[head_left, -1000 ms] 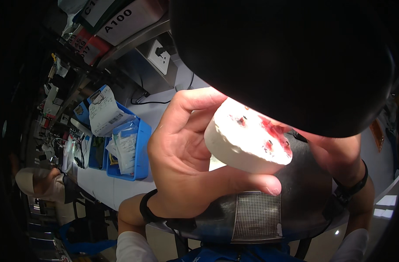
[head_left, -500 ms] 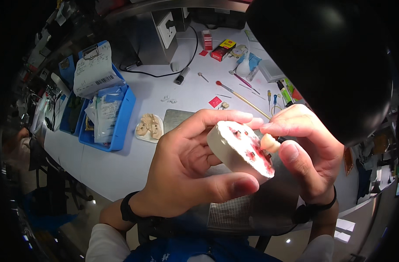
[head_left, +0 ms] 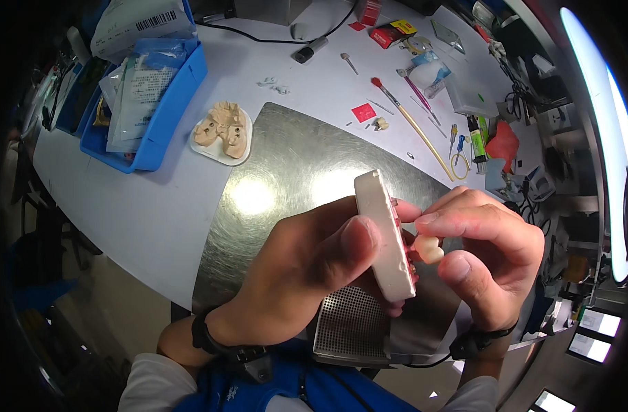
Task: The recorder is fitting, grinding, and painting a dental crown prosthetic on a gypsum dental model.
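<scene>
White plaster dental model (head_left: 390, 255) stood edge-on, its long axis near upright, clamped in the grip of the left hand (head_left: 305, 264), its pink-marked face turned rightward to the tooth-coloured crown (head_left: 429, 249) that the right hand (head_left: 498, 242) pinched just beside it.

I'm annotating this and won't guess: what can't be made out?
All in the head view:
Plaster dental model: red-marked face mostly turned away.
Left hand: fingers partly hidden behind the model.
Tooth crown: contact with the model too small to tell.
Barcoded sheet: cut off by upper edge.
Pale scraps: too small to identify.
</scene>
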`<state>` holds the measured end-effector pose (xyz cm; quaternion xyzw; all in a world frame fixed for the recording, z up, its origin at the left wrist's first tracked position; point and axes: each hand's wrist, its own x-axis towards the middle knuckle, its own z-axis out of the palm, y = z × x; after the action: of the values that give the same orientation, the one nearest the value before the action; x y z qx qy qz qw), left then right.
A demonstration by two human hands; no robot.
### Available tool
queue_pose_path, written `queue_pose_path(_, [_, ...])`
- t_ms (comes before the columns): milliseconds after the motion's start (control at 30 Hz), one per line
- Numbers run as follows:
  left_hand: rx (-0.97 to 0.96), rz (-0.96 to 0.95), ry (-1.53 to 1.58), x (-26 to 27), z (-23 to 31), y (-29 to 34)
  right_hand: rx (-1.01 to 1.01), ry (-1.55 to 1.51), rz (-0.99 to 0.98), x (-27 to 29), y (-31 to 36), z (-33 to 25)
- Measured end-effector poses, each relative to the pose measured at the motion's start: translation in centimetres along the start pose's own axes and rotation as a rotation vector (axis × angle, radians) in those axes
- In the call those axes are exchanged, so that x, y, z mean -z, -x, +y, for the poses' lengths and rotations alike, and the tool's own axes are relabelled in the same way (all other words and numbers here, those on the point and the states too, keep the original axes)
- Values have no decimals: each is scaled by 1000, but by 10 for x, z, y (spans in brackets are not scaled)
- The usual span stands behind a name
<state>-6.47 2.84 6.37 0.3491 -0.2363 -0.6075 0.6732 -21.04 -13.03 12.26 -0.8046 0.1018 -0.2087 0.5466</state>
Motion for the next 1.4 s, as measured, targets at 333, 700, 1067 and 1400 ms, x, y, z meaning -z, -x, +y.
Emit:
queue_pose_path(333, [290, -9, 265, -1, 3, -9, -220, -85, 33, -9, -4, 0])
queue_pose_path(700, [519, -102, 795, 4, -10, -5, -160, -104, -2, -13, -3, 18])
queue_pose_path(1067, [525, -215, 852, 6, -8, 0, -176, -147, 3, -17, -3, 19])
queue_pose_path(1400, [-97, 179, 162, -7, -9, 3, -76, -70, 50, -8, -6, 23])
